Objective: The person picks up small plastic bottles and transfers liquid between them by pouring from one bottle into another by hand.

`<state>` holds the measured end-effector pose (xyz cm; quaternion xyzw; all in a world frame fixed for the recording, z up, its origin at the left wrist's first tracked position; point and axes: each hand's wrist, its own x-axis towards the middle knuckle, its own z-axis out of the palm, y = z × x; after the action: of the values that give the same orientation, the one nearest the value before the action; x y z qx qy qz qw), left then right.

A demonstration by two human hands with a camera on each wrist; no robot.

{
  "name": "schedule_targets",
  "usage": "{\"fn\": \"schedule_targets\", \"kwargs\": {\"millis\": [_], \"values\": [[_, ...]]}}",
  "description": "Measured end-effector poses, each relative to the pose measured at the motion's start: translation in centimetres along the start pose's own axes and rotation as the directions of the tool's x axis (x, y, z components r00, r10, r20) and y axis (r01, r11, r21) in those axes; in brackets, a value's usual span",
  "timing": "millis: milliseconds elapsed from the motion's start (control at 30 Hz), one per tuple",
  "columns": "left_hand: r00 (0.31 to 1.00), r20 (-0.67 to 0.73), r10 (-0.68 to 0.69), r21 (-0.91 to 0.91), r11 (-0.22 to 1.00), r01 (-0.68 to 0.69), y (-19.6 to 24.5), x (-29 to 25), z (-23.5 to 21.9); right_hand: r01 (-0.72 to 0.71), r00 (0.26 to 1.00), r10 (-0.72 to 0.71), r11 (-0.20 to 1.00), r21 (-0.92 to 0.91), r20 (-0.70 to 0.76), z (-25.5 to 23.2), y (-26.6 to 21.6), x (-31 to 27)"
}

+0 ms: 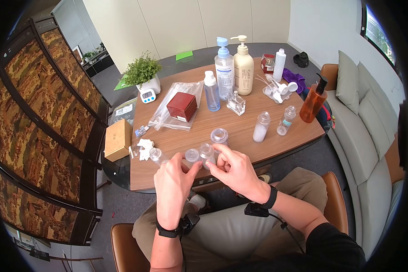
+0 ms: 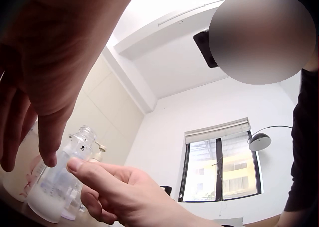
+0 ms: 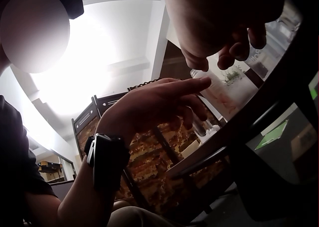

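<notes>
Two small clear bottles stand side by side at the table's near edge: a left bottle (image 1: 192,155) and a right bottle (image 1: 206,151). My left hand (image 1: 174,177) is at the left one, thumb reaching in front, fingers loosely bent. My right hand (image 1: 237,171) is beside the right one, index fingertip by its neck and thumb near its front. In the left wrist view, a clear bottle (image 2: 52,187) with whitish contents stands upright behind both thumbs. Another clear bottle (image 1: 156,156) stands left of my left hand. A wider clear jar (image 1: 219,134) is just beyond my right fingers.
Farther right stand a bottle with white contents (image 1: 260,128) and a small labelled bottle (image 1: 286,121). Pump bottles (image 1: 243,72), a dark red box (image 1: 182,107) on a plastic bag, a glass perfume bottle (image 1: 235,104) and an orange bottle (image 1: 313,105) stand farther back. Crumpled white tissue (image 1: 146,149) lies left.
</notes>
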<state>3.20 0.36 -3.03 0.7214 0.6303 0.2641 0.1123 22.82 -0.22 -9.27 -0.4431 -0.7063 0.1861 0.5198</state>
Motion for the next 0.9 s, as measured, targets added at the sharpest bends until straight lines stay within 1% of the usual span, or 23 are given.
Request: {"fn": "schedule_targets", "kwargs": {"millis": [133, 333, 600, 733, 900], "values": [[1.0, -0.003, 0.022, -0.021, 1.0, -0.022, -0.22, 0.08, 0.17, -0.011, 1.0, 0.011, 1.0, 0.017, 0.006, 0.06, 0.1, 0.02], [1.0, 0.016, 0.018, -0.072, 0.997, -0.017, -0.51, 0.18, 0.42, -0.013, 1.0, 0.012, 0.999, 0.034, 0.015, -0.07, 0.11, 0.07], [1.0, 0.018, 0.019, -0.088, 0.996, -0.017, -0.54, 0.18, 0.47, -0.007, 1.0, 0.007, 0.999, 0.039, 0.015, -0.12, 0.15, 0.13], [0.999, 0.008, 0.041, -0.09, 0.995, -0.04, -0.55, 0.14, 0.52, -0.019, 0.999, 0.018, 0.999, 0.045, 0.027, -0.07, 0.24, 0.12], [0.999, 0.027, 0.033, -0.108, 0.994, -0.03, -0.83, 0.17, 0.7, -0.042, 0.998, 0.038, 0.997, 0.065, 0.049, -0.18, 0.29, 0.14]]}}
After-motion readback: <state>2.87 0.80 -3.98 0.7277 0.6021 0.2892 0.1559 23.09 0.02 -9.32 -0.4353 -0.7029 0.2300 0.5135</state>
